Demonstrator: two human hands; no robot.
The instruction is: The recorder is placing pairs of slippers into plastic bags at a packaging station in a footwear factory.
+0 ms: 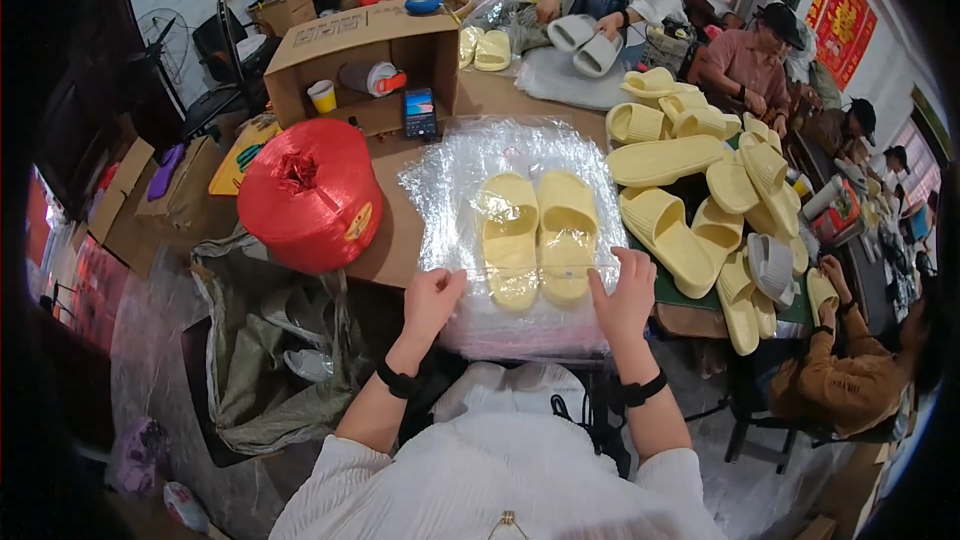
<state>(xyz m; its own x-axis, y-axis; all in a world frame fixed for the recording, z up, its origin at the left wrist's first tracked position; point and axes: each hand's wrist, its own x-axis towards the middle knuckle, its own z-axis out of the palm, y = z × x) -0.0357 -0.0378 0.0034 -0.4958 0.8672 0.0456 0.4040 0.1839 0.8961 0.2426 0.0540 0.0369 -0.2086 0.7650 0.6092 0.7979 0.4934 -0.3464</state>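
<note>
A pair of pale yellow slippers (510, 240) lies side by side inside a clear plastic bag (537, 285), toes toward the far side. Under it is a stack of clear plastic bags (430, 190) on the table. At the bag's near left corner, my left hand (432, 308) pinches the film between thumb and fingers. Across from it my right hand (626, 295) grips the near right edge, its thumb close to the right slipper's heel. A fold of film runs straight across both slippers between my hands.
Yellow slippers (665, 162) pile up at the right, with a grey slipper (770, 268) among them. A big red twine roll (310, 195) and a cardboard box (362, 40) stand left. An open sack (270, 360) sits below. Across the table a person holds grey slippers (585, 43); others sit right.
</note>
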